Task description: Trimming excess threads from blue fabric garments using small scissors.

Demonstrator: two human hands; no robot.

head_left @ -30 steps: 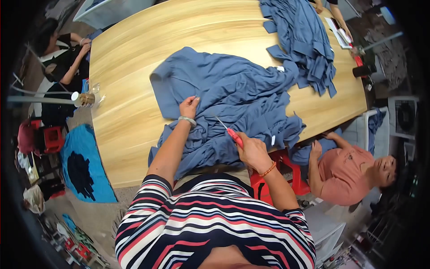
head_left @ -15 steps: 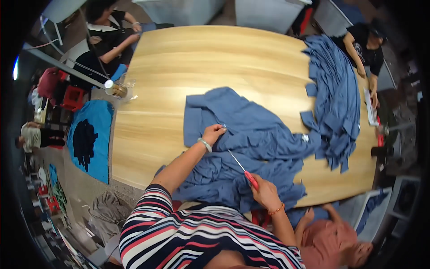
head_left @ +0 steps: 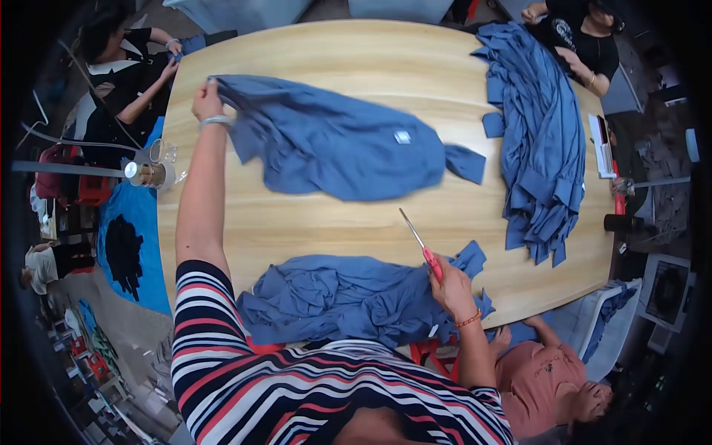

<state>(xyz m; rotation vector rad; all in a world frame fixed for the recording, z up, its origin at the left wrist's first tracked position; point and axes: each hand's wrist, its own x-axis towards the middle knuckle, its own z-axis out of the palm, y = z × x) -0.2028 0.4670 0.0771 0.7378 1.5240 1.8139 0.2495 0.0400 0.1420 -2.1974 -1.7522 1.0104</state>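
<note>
My left hand (head_left: 207, 101), stretched toward the table's far left, pinches a corner of a blue garment (head_left: 348, 144). The garment trails to the right across the wooden tabletop, slightly blurred, with a small white label on it. In my right hand (head_left: 452, 288) is a red-handled tool (head_left: 424, 247) with a long slim metal shaft; its tip points up and left, apart from the cloth. Whether it is scissors I cannot tell. Below it, a crumpled heap of blue garments (head_left: 334, 297) lies along the near edge, close to my right hand.
A long pile of blue garments (head_left: 541, 141) covers the table's right side. A lidded jar (head_left: 141, 175) stands at the left edge. Co-workers sit at far left, far right and near right. Dark cloth (head_left: 124, 252) lies on a blue sheet (head_left: 152, 226) on the floor.
My left hand has moved far and left, drawing the blue garment away from the near heap. My right hand still holds the red-handled tool and has shifted slightly right and up.
</note>
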